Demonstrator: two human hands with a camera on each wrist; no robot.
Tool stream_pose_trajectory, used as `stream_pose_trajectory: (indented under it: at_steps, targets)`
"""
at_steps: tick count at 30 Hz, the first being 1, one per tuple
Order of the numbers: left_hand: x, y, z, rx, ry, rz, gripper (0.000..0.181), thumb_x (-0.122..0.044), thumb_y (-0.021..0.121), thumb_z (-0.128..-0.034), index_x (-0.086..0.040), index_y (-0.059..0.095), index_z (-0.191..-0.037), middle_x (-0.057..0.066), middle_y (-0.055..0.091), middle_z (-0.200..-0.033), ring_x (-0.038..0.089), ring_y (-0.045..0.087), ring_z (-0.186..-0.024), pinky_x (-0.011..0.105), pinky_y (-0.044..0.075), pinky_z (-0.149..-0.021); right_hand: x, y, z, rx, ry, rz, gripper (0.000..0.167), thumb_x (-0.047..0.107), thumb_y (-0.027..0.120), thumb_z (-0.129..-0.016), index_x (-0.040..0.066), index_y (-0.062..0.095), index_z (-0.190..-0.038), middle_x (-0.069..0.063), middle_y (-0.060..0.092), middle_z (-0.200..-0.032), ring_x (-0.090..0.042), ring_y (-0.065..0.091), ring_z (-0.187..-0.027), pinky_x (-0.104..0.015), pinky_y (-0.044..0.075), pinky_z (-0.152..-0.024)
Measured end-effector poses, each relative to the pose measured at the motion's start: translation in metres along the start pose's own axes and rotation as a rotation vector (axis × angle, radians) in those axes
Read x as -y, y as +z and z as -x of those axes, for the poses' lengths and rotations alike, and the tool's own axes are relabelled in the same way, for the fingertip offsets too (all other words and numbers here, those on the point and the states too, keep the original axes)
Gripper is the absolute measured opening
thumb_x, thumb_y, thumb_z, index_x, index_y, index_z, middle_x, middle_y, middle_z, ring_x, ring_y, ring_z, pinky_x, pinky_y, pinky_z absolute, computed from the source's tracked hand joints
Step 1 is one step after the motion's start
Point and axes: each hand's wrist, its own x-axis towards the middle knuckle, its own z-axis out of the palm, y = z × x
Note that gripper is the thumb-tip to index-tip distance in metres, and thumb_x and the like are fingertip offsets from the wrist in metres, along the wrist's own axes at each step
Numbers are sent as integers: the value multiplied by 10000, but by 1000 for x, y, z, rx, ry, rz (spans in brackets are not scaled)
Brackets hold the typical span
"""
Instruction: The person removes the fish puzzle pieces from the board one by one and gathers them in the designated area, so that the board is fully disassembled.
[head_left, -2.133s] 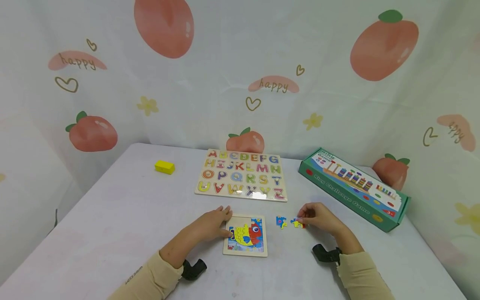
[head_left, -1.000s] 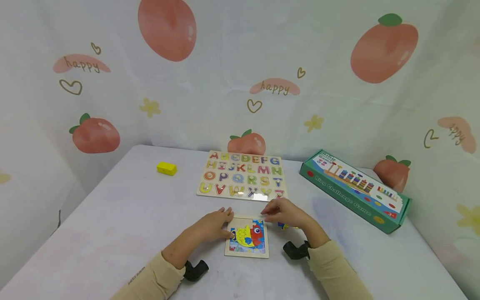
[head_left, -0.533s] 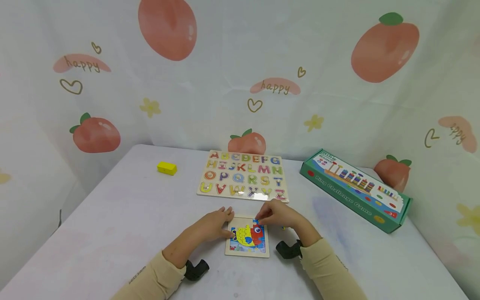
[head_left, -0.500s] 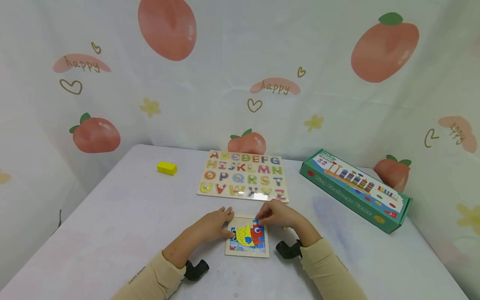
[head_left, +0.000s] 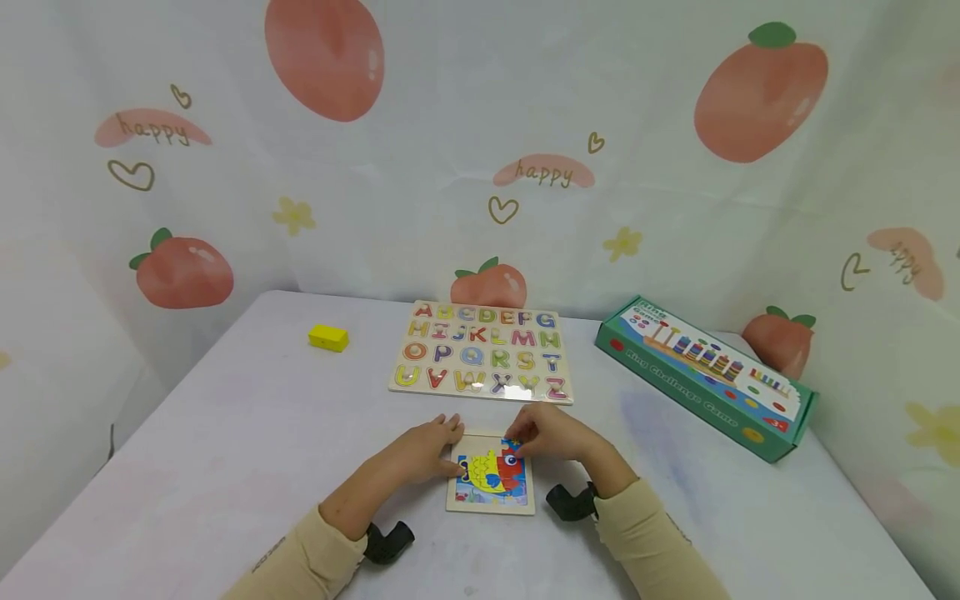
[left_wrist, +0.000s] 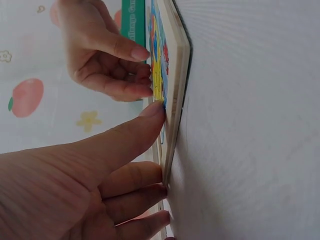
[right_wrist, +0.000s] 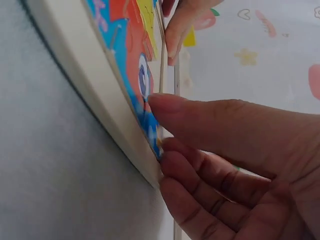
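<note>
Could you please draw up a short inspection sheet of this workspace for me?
Surface: white tabletop with a faint bluish patch at right.
Job's things: fish puzzle in a wooden frame; upper-left area shows bare wood.
Clutter: alphabet board beyond the puzzle, yellow block at far left, green game box at far right.
Hands: left hand touches the frame's left side; right hand touches the puzzle's upper-right area.
Cables: thin dark strand by the tabletop's left edge; cannot tell what it is.
Surroundings: white backdrop printed with fruit, flowers and hearts.
</note>
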Motion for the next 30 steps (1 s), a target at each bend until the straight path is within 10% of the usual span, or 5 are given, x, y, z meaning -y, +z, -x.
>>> stream_pose_trajectory:
  at_steps: [30]
  targets:
    - [0,0,1,-2,10,0,657,-232,732,-792,-14,469,-1353,129,370,-1479,315,262,-1408,484,259,-1130,-2,1,-3,-24,105,-54,177,55,745,-765,46,636,-904,-22,588,-819,-147,506,-753,-246,497,-700]
